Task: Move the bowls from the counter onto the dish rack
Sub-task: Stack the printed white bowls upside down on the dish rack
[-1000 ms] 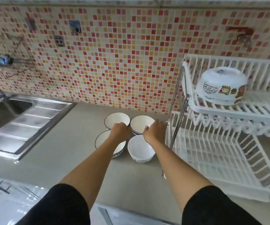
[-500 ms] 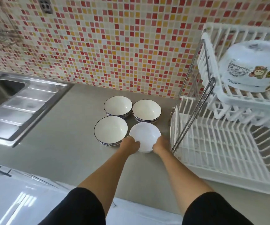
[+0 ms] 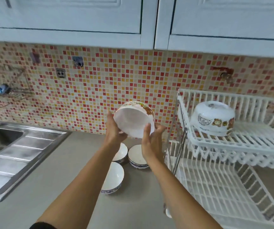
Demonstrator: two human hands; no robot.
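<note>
Hands lifted in front of the tiled wall hold one white bowl [image 3: 133, 122] between them, above the surface. The left hand [image 3: 114, 129] cups its left side, and the right hand [image 3: 151, 141] supports its lower right edge with fingers spread along the rim. The bowl is tipped so its empty inside faces the camera, probably partway to being turned upside down so it can drain. Below the wrists, three more bowls wait on the grey surface [image 3: 53, 166], close together and upright: one at the back left [image 3: 122, 153], one at the back right [image 3: 137, 156], one nearer [image 3: 114, 178]. To the right stands a white two-level dish rack [image 3: 228, 162]. Its upper shelf already carries a matching bowl [image 3: 213, 118], upside down, with free space beside it. A steel sink [image 3: 2, 141] lies far left.
</note>
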